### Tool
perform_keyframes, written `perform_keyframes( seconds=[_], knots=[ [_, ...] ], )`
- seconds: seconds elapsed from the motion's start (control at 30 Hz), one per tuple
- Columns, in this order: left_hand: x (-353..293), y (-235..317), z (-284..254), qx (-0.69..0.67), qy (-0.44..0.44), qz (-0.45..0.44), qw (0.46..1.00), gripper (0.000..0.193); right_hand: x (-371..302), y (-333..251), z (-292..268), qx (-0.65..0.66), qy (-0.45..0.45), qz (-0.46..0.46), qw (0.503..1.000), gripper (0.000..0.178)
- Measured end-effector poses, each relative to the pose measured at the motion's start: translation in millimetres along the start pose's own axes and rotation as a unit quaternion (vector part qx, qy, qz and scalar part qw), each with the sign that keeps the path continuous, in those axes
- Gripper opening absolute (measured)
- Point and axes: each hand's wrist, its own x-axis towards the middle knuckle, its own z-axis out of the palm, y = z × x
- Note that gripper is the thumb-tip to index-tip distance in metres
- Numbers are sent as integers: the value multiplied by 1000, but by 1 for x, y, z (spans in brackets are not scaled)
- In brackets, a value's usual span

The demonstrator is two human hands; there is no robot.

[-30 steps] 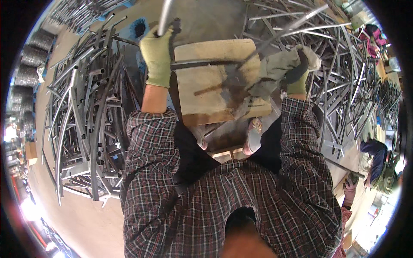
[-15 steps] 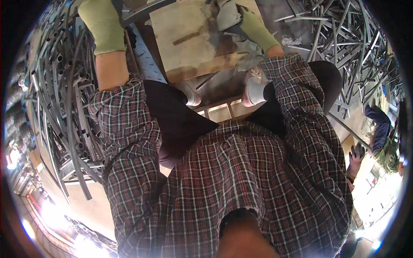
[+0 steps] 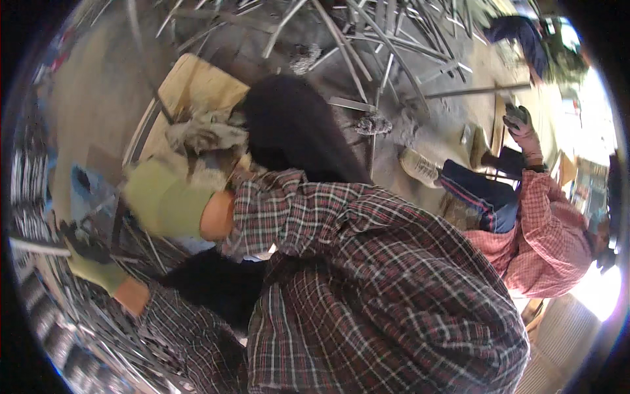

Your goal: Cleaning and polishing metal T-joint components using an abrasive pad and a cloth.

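- Yellow-green knit covers the right hand (image 3: 167, 197), the nearer to the camera; motion blur and its turned-away fingers leave me unable to tell whether it grasps anything. A grey rag (image 3: 207, 134) lies just above it in view; whether they touch is unclear.
- Left hand (image 3: 95, 266), farther out, appears clenched around a pale metal tube (image 3: 39, 247). The tube's long axis runs nearly sideways, its bright length out to the left of the grip, well apart from the right hand; dark glove fingers hide the part they cover.
- Beyond the rag, a wooden board (image 3: 203, 79) is partly covered by the rag and a dark-clothed knee (image 3: 289, 125).
- Farther off, a co-worker's gloved hand (image 3: 523, 134) is raised near a long bar (image 3: 479, 90).
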Motion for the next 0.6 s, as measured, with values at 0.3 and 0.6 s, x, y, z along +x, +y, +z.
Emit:
perform_keyframes(
  seconds=[0.3, 0.6],
  knots=[
    [7, 14, -2, 11, 72, -6, 997, 44, -32, 116, -153, 103, 109, 51, 987, 44],
    [-4, 21, 37, 93, 133, -45, 986, 22, -166, 458, -53, -237, -160, 226, 931, 31]
  ],
)
